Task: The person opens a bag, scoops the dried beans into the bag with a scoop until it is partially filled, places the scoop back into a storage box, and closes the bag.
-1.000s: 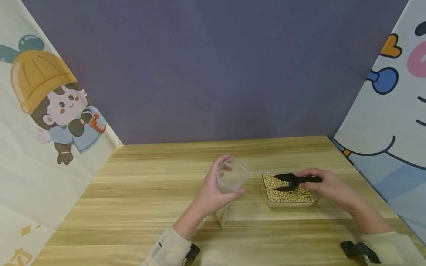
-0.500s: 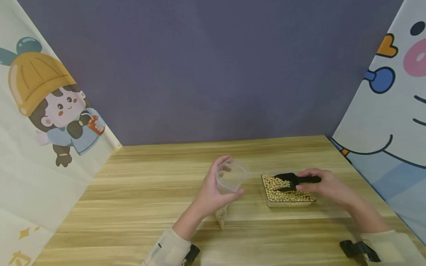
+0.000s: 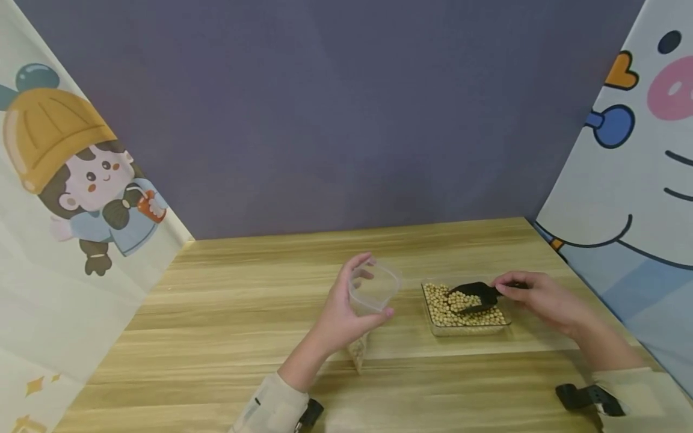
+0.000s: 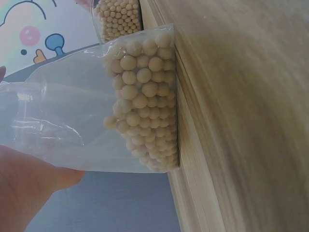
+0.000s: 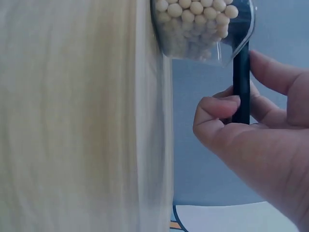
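My left hand (image 3: 342,313) holds a clear plastic bag (image 4: 140,101) near its wide-open mouth, thumb on one side and fingers on the other. The bag stands on the table, its lower part filled with pale round soybeans; in the head view my hand hides much of it. To the right, my right hand (image 3: 547,304) grips the handle of a black scoop (image 3: 479,294) between thumb and fingers. Soybeans lie in the scoop, which rests tilted among the beans in a clear rectangular box (image 3: 470,330). From the right wrist view, the handle (image 5: 241,82) passes between my fingers.
The wood-grain table (image 3: 233,319) spreads out left of the bag and in front of the box. A dark grey-blue panel (image 3: 346,120) stands behind it. Cartoon-printed sheets flank the table on the left (image 3: 92,180) and right (image 3: 622,264).
My right hand and the scoop have shifted a little to the right, with the scoop tilted differently and more of its back end showing. The left hand and bag stay put; the head view shifts slightly.
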The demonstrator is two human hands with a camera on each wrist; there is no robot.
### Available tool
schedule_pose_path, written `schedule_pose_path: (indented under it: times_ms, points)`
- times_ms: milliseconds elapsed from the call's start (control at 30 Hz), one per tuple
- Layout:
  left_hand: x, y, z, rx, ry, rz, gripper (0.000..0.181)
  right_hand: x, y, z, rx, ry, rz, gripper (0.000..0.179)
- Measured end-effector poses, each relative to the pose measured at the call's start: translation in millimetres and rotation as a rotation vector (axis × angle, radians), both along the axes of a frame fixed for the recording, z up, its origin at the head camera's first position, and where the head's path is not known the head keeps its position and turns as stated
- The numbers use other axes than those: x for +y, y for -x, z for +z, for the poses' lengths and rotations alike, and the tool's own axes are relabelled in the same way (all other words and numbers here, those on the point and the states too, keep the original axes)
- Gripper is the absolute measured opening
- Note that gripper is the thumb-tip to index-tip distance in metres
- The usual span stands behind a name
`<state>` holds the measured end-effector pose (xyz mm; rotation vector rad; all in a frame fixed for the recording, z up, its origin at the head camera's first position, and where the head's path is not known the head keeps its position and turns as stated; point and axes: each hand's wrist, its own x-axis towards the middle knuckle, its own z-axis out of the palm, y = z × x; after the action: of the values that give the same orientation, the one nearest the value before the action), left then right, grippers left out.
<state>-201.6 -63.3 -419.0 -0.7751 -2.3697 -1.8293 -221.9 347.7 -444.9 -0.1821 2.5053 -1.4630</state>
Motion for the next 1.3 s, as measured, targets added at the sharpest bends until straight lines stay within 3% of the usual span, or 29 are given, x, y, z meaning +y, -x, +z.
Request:
schedule_pose_path:
  times_ms: [133, 467, 767, 933, 1133, 1300]
  points:
    - [0.2, -0.5, 1.2, -0.009, -0.007, -0.006, 0.098, 3, -0.4, 1.4, -0.022, 0.010, -0.007, 0.047]
    - [0.1, 0.9, 0.8, -0.004, -0.005, -0.004, 0.097, 19, 0.8, 3.6, -0.188, 0.074, 0.022, 0.048]
    - [-0.7, -1.0, 1.3, -0.001, 0.004, 0.001, 0.098, 31, 4.7, -1.2, -0.251, 0.258, 0.066, 0.023]
    - [-0.9, 0.7, 0.0, 0.028, 0.010, -0.005, 0.098, 36, 4.1, 1.8, -0.253, 0.396, 0.093, 0.022]
    - [0.0, 1.0, 0.3, 0.040, 0.020, -0.010, 0.100, 29, 0.3, 22.4, -0.173, 0.493, 0.137, 0.026]
    - [2.4, -2.2, 2.2, 0.029, 0.056, -0.005, 0.100, 0, -2.4, 63.9, -0.077, 0.501, 0.146, 0.027]
